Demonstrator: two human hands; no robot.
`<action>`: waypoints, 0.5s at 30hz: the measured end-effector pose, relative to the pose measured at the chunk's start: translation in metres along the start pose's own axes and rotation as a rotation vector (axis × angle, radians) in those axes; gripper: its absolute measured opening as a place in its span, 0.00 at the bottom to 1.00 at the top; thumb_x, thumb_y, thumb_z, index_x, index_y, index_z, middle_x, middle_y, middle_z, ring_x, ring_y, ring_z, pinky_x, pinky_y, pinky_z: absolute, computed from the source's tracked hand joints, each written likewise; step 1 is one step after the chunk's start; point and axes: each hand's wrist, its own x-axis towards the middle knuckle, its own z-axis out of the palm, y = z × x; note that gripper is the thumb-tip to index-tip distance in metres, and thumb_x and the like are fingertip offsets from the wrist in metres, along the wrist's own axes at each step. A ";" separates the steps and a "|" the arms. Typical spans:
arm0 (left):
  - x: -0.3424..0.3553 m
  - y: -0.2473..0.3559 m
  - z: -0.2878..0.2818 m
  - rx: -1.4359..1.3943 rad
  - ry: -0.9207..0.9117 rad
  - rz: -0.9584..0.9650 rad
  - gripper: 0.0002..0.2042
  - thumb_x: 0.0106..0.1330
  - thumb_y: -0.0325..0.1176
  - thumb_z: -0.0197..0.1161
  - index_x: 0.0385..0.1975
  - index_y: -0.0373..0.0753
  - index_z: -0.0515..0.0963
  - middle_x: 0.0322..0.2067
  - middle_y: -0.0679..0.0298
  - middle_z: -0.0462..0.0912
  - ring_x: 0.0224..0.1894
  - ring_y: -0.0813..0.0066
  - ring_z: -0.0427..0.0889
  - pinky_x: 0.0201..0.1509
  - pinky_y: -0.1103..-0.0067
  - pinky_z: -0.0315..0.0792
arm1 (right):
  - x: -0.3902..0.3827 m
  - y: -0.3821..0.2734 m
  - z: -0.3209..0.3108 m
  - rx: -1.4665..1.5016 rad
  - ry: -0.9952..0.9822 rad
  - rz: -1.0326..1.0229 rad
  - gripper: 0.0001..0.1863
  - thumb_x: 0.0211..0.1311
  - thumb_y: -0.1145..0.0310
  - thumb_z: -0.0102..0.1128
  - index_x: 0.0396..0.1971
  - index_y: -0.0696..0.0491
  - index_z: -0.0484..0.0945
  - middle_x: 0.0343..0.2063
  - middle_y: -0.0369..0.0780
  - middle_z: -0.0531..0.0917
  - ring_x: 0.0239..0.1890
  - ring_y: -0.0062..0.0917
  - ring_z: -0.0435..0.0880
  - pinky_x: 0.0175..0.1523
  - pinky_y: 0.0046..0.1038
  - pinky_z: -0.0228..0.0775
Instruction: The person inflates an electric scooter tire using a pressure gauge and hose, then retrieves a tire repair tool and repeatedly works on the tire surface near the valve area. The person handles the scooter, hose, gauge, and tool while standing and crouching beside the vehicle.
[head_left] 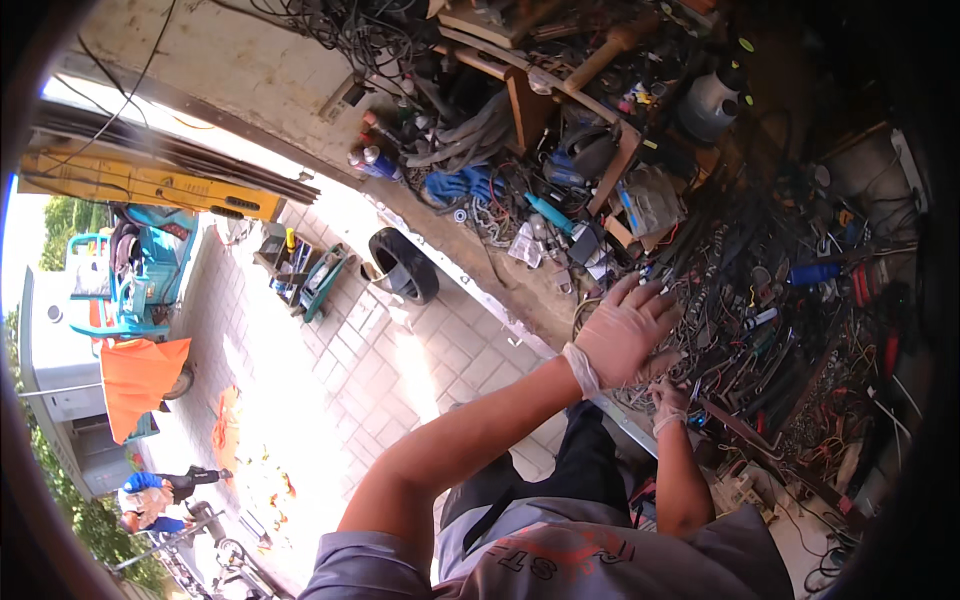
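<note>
By the tool pile (740, 365), the left grip (628, 335) is spread wide, empty. The right grip (671, 400) is curled; can't tell around what.

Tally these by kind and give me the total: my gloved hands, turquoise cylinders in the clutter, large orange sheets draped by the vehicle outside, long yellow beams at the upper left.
Left hand and right hand, both gloved: 2
Turquoise cylinder: 1
Draped orange sheet: 1
Long yellow beam: 1
Total: 5

head fisheye | looks down | close above left hand (622, 335), right hand (671, 402)
</note>
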 end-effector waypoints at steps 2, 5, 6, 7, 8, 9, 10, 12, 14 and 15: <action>-0.117 0.007 -0.015 -0.104 -0.135 -0.232 0.26 0.60 0.48 0.59 0.53 0.37 0.73 0.51 0.53 0.76 0.59 0.53 0.68 0.66 0.60 0.57 | -0.073 0.028 0.038 -0.104 -0.176 -0.020 0.09 0.52 0.78 0.65 0.26 0.50 0.73 0.24 0.35 0.80 0.20 0.17 0.74 0.25 0.19 0.66; -0.297 0.008 -0.039 -0.538 -0.376 -1.065 0.32 0.63 0.54 0.59 0.59 0.35 0.70 0.53 0.50 0.77 0.56 0.49 0.74 0.60 0.69 0.68 | -0.194 0.066 0.096 -0.114 -0.473 0.152 0.03 0.59 0.72 0.62 0.27 0.51 0.78 0.26 0.40 0.85 0.23 0.21 0.79 0.29 0.25 0.73; -0.353 0.010 -0.047 -0.694 -0.308 -1.187 0.34 0.62 0.55 0.60 0.60 0.34 0.68 0.54 0.49 0.76 0.58 0.51 0.73 0.62 0.69 0.67 | -0.231 0.076 0.116 -0.107 -0.583 0.267 0.01 0.61 0.71 0.60 0.31 0.52 0.78 0.32 0.45 0.85 0.25 0.22 0.80 0.34 0.26 0.76; -0.402 0.008 -0.056 -0.862 -0.238 -1.312 0.37 0.60 0.57 0.61 0.61 0.34 0.66 0.56 0.47 0.75 0.60 0.53 0.72 0.63 0.69 0.66 | -0.270 0.091 0.138 -0.062 -0.626 0.372 0.03 0.60 0.75 0.58 0.33 0.51 0.75 0.37 0.47 0.85 0.30 0.27 0.84 0.36 0.29 0.78; -0.444 0.009 -0.065 -0.870 -0.087 -1.311 0.38 0.60 0.56 0.62 0.63 0.34 0.64 0.56 0.47 0.74 0.61 0.55 0.71 0.64 0.71 0.65 | -0.307 0.104 0.158 -0.043 -0.716 0.451 0.06 0.61 0.76 0.56 0.37 0.54 0.76 0.40 0.48 0.83 0.34 0.29 0.84 0.41 0.30 0.78; -0.479 0.010 -0.078 -0.880 0.041 -1.333 0.39 0.60 0.55 0.63 0.64 0.33 0.62 0.57 0.47 0.73 0.61 0.57 0.71 0.65 0.72 0.64 | -0.342 0.118 0.178 -0.048 -0.869 0.509 0.05 0.61 0.74 0.58 0.37 0.55 0.76 0.40 0.47 0.83 0.33 0.28 0.83 0.43 0.30 0.76; -0.505 0.007 -0.094 -0.859 0.118 -1.409 0.40 0.60 0.55 0.64 0.65 0.33 0.60 0.58 0.47 0.72 0.62 0.59 0.70 0.65 0.73 0.63 | -0.375 0.130 0.201 -0.083 -0.965 0.563 0.06 0.62 0.72 0.60 0.37 0.56 0.77 0.40 0.46 0.83 0.32 0.27 0.82 0.45 0.30 0.75; -0.535 0.008 -0.133 -0.903 0.488 -1.274 0.41 0.59 0.51 0.66 0.66 0.33 0.58 0.56 0.51 0.73 0.60 0.64 0.71 0.63 0.76 0.63 | -0.440 0.153 0.245 -0.275 -1.036 0.550 0.09 0.62 0.73 0.59 0.41 0.58 0.77 0.39 0.45 0.82 0.31 0.26 0.81 0.45 0.29 0.75; -0.552 0.007 -0.178 -0.889 0.755 -1.145 0.37 0.61 0.48 0.67 0.64 0.32 0.61 0.52 0.54 0.76 0.55 0.68 0.74 0.60 0.77 0.66 | -0.499 0.169 0.285 -0.467 -1.143 0.538 0.11 0.62 0.73 0.59 0.43 0.59 0.76 0.37 0.43 0.82 0.30 0.24 0.81 0.45 0.29 0.76; -0.556 0.006 -0.198 -1.081 0.927 -1.086 0.29 0.63 0.43 0.66 0.58 0.33 0.68 0.43 0.61 0.79 0.46 0.75 0.76 0.53 0.80 0.69 | -0.524 0.175 0.307 -0.568 -1.221 0.528 0.11 0.62 0.74 0.60 0.43 0.60 0.76 0.35 0.42 0.82 0.29 0.23 0.80 0.46 0.29 0.76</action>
